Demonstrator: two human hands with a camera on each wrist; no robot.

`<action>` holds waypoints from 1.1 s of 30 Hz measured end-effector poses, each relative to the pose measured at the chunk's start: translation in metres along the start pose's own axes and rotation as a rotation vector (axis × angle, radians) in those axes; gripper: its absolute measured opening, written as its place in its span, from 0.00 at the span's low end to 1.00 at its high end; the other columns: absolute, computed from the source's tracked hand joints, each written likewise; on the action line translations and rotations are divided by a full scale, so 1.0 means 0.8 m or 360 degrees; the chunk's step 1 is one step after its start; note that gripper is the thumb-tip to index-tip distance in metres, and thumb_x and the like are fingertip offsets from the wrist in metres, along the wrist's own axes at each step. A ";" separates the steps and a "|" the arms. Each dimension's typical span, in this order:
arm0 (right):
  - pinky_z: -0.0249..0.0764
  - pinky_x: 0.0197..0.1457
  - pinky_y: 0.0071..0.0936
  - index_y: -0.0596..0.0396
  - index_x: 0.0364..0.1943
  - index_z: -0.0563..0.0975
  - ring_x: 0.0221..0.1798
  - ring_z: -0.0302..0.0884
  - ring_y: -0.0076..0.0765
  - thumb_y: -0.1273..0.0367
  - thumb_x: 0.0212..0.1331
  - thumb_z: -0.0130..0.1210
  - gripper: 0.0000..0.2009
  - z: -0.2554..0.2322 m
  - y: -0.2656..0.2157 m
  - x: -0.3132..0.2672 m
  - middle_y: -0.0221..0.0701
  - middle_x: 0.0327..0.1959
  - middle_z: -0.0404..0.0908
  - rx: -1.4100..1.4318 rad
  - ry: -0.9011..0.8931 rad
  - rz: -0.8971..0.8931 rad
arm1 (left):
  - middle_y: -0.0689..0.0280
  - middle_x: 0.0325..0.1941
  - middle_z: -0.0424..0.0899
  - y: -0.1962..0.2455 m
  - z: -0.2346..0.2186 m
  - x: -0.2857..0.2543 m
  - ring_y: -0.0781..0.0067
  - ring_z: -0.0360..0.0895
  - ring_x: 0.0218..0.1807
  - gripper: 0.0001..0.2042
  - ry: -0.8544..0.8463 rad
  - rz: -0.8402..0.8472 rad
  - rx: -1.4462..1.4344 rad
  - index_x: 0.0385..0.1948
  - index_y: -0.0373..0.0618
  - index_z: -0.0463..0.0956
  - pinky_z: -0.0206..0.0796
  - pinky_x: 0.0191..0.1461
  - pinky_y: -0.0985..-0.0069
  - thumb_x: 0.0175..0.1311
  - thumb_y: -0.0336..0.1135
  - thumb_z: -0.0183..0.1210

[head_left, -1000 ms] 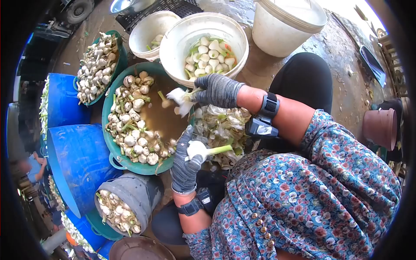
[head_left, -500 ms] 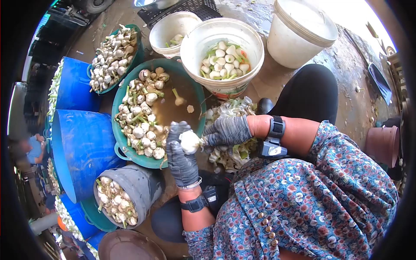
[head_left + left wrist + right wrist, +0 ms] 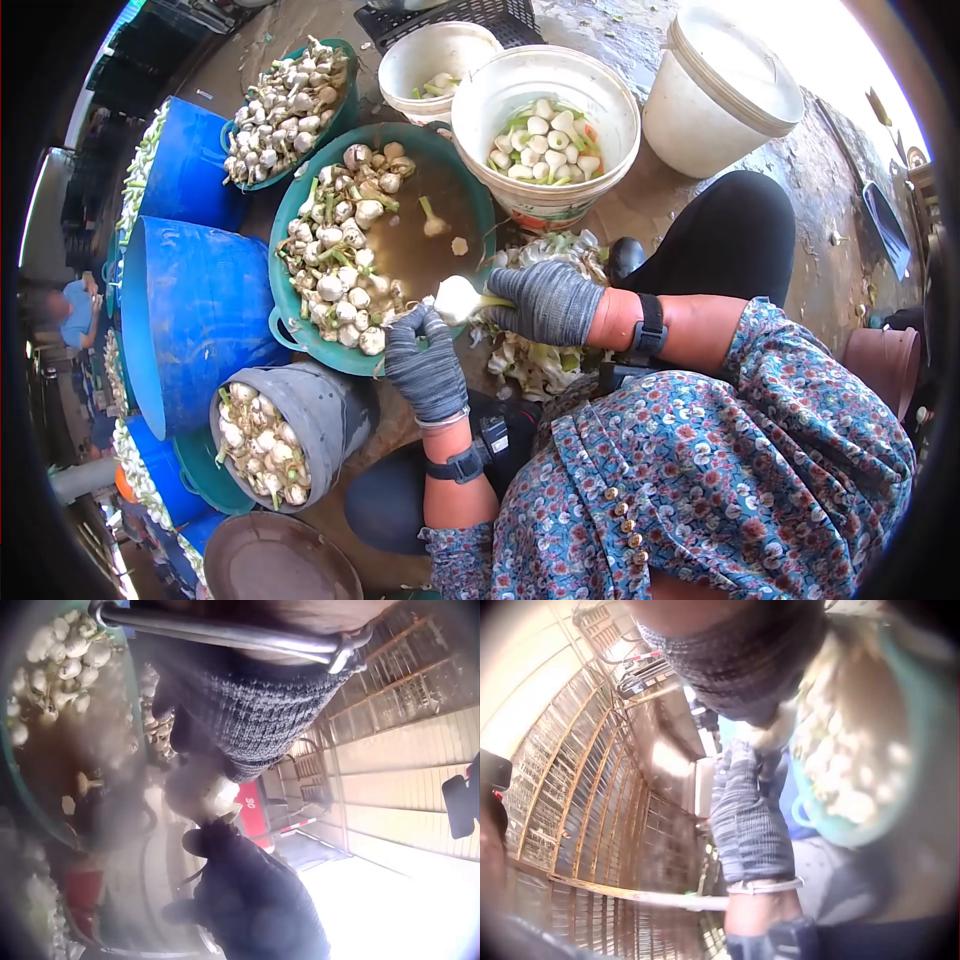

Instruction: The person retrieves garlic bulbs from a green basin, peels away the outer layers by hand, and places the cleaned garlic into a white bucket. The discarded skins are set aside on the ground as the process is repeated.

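White, round garlic bulb with a green stalk (image 3: 458, 297) sits over the near rim of the green plastic basin of murky water (image 3: 290, 340). The grey-gloved right hand (image 3: 548, 300) curls round its stalk; the grey-gloved left hand (image 3: 425, 360) pinches its skin. Best to peel steadily over the pile of pale peelings (image 3: 535, 362), gripping firmly.

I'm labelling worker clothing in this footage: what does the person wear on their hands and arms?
Both hands, left and right, wear dark grey knitted gloves. A thin metal bangle rings the left wrist. Each forearm carries a black strap with a small black device, left and right. The sleeves are blue with a red and white floral print.
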State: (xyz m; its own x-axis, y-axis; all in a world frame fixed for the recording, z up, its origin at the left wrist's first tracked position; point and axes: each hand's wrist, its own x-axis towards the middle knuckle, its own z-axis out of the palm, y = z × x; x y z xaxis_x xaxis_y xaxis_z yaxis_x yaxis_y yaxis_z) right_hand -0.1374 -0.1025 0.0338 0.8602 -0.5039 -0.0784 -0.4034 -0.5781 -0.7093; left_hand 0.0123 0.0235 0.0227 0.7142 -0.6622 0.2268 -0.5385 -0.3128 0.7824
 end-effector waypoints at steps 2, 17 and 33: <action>0.73 0.35 0.49 0.52 0.40 0.74 0.31 0.78 0.57 0.59 0.60 0.55 0.13 0.001 -0.002 0.000 0.44 0.26 0.79 0.0008 0.0011 -0.0010 | 0.62 0.35 0.82 -0.018 -0.001 0.008 0.73 0.76 0.34 0.04 0.0051 -0.0253 -0.0257 0.36 0.36 0.77 0.70 0.42 0.74 0.63 0.26 0.58; 0.72 0.32 0.47 0.53 0.39 0.72 0.29 0.77 0.57 0.60 0.59 0.56 0.13 0.034 0.005 0.004 0.44 0.25 0.78 0.0067 0.0223 -0.0211 | 0.56 0.32 0.83 0.000 0.000 0.004 0.65 0.80 0.33 0.08 -0.0015 0.0173 0.0203 0.38 0.34 0.80 0.72 0.42 0.69 0.62 0.27 0.55; 0.73 0.36 0.24 0.59 0.50 0.74 0.24 0.66 0.20 0.58 0.72 0.43 0.18 -0.140 0.041 0.031 0.22 0.21 0.68 0.1433 0.1537 -0.0284 | 0.70 0.37 0.77 -0.053 -0.012 0.019 0.84 0.66 0.25 0.13 0.0108 -0.0776 -0.0902 0.51 0.40 0.74 0.65 0.27 0.85 0.67 0.22 0.47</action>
State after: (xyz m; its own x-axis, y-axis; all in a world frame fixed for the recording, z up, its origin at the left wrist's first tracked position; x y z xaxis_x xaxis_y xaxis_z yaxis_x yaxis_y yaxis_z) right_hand -0.1641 -0.2061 0.0868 0.1636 -0.9321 0.3231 0.3582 -0.2490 -0.8998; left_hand 0.0506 0.0334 -0.0014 0.8486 -0.4892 -0.2013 0.1460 -0.1492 0.9780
